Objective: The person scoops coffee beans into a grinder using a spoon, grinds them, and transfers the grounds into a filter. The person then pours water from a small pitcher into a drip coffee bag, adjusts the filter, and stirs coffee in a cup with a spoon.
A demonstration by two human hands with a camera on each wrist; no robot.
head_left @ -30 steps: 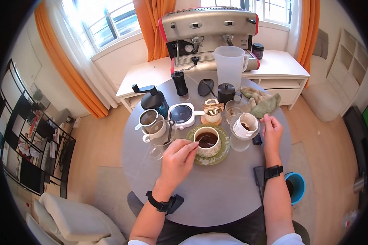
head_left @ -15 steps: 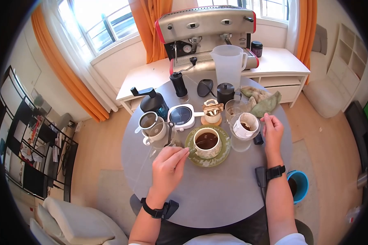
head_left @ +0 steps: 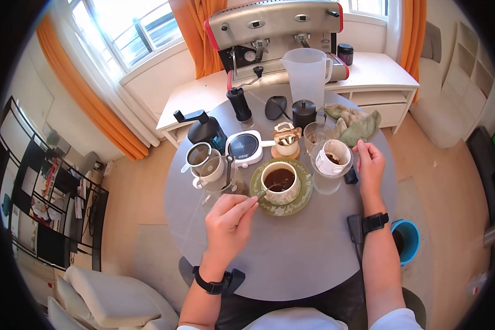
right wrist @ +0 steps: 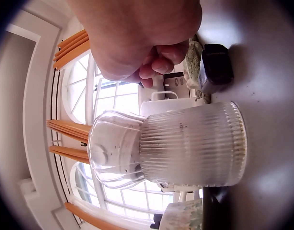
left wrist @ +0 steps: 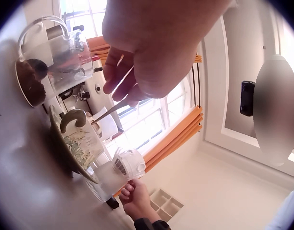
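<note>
My left hand point(head_left: 228, 223) pinches the thin metal handle of a spoon point(left wrist: 109, 112) between thumb and fingers. The spoon's far end dips into dark coffee point(head_left: 279, 179) inside a patterned cup point(head_left: 282, 196), and the bowl of the spoon is hidden there. Under the cup lies a green saucer point(head_left: 302, 204) with a pale pattern. My right hand point(head_left: 370, 165), its fingers loosely curled around nothing, hovers just right of a coffee dripper point(head_left: 323, 163) with a paper filter and grounds. That dripper stands on a ribbed glass point(right wrist: 195, 143).
Left of the saucer are a glass vessel point(head_left: 225, 190) and a white cup point(head_left: 210, 177). Behind sit a small scale point(head_left: 244, 148), hand grinders, a drip-bag cup point(head_left: 286, 144), a black pot point(head_left: 303, 114), a tall pitcher point(head_left: 305, 74) and a crumpled cloth point(head_left: 360, 127).
From over the cup's rim, my left hand has drawn back left and toward me, still pinching the spoon in the coffee. My right hand stays by the dripper. The head view has shifted slightly.
</note>
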